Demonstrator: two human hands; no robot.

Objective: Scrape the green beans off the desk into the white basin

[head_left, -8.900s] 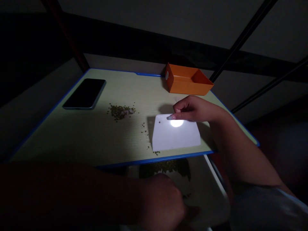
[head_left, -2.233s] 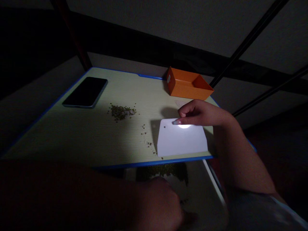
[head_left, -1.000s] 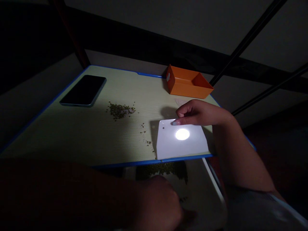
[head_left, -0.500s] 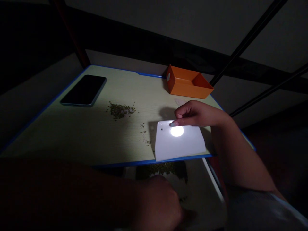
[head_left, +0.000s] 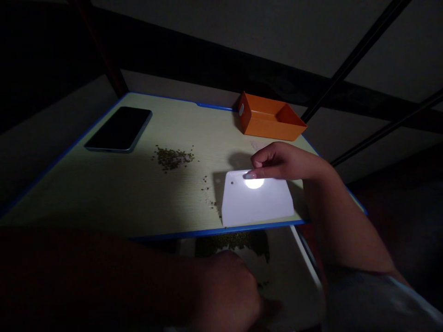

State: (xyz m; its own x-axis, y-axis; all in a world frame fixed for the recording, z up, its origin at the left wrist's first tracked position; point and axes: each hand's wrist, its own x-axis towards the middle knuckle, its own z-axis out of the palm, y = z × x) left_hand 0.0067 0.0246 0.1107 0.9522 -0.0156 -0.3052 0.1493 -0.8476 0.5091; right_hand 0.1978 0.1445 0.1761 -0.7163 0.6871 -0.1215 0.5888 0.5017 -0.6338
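Observation:
My right hand [head_left: 277, 161] pinches the top edge of a white plastic scraper [head_left: 256, 205] between thumb and curled fingers. The scraper has a small hole in its left corner, and a bright spot of light falls on it. Its lower edge lies along the blue front edge of the table [head_left: 180, 124]. Left of it a few small green grains [head_left: 205, 188] are scattered, with a heap of the same grains [head_left: 171, 159] farther back. My left hand [head_left: 228, 293] is low over a white drawer-like tray [head_left: 306, 258] below the tabletop; its fingers are mostly hidden in the dark.
An orange open box [head_left: 272, 120] stands at the back right of the table. A dark-screened phone [head_left: 119, 129] lies at the back left. Many more green grains [head_left: 238, 240] lie in the tray under the table's edge. Dark panels rise behind.
The scraper's lower edge has shifted slightly back from the table's front edge, still in my right hand. My left hand has hardly moved.

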